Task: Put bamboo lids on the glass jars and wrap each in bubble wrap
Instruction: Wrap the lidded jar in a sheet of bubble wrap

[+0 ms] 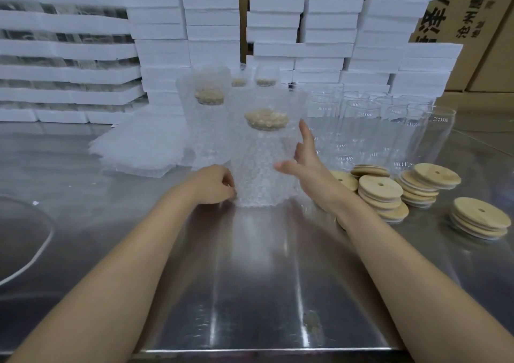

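A lidded glass jar wrapped in bubble wrap (261, 162) stands upright at the middle of the steel table (250, 279); its bamboo lid (265, 119) shows through the wrap. My left hand (215, 184) pinches the wrap at the jar's lower left. My right hand (304, 162) is at the jar's right side with straight, spread fingers against the wrap. Behind stand more wrapped jars (207, 117). Bare glass jars (375, 128) stand to the right, with stacks of bamboo lids (381, 193) in front of them.
A pile of bubble wrap sheets (141, 148) lies left of the jars. White foam boxes (278, 28) are stacked along the back, with cardboard cartons (478, 28) behind. A glass rim (41, 240) shows at the left edge. More lids (479, 218) lie far right.
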`<control>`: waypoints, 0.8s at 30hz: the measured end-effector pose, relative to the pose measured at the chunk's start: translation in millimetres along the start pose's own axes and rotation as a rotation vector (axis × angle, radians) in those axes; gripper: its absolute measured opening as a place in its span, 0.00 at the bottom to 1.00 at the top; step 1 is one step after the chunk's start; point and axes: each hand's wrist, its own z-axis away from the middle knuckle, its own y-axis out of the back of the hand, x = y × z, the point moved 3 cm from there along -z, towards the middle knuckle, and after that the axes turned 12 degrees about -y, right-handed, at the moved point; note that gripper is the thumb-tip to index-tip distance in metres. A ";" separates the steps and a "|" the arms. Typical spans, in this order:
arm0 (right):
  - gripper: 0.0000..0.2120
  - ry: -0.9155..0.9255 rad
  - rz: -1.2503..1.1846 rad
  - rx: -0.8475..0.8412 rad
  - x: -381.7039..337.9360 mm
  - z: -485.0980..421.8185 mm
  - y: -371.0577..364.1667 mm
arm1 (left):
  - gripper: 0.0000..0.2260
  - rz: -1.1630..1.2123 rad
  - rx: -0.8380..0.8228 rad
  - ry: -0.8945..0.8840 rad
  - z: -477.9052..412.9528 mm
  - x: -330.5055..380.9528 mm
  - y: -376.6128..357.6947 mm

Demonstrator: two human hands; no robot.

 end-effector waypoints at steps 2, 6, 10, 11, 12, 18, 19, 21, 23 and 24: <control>0.61 -0.040 0.121 0.013 8.1 1.9 -6.6 | 0.05 -0.031 0.039 -0.053 0.0 3.7 -5.7; 0.59 0.043 0.151 0.177 7.5 1.7 -16.1 | 0.11 -0.039 0.114 -0.075 -0.9 5.1 -7.5; 0.52 0.087 0.139 0.216 3.7 2.2 -11.2 | 0.08 0.137 0.229 -0.038 -4.1 2.2 -3.4; 0.51 0.097 0.126 0.206 3.1 2.7 -10.2 | 0.07 0.162 0.260 -0.040 -4.2 2.9 -3.9; 0.50 0.108 0.108 0.196 3.2 2.2 -9.8 | 0.08 0.167 0.285 -0.044 -4.0 3.6 -5.3; 0.48 0.128 0.038 0.148 -2.5 -0.4 -3.5 | 0.10 0.252 0.514 -0.033 -3.1 -0.3 2.0; 0.47 0.136 0.000 0.172 -5.4 0.2 1.2 | 0.16 0.338 0.618 -0.013 -0.1 0.0 8.5; 0.45 0.148 -0.077 0.221 -8.7 1.2 11.5 | 0.25 0.599 0.705 -0.053 6.0 4.1 20.3; 0.42 0.158 -0.107 0.217 -10.4 3.3 15.2 | 0.38 0.728 0.563 -0.221 7.2 14.7 23.1; 0.39 0.162 -0.102 0.206 -10.6 4.2 14.3 | 0.46 0.713 0.471 -0.279 5.6 17.6 18.8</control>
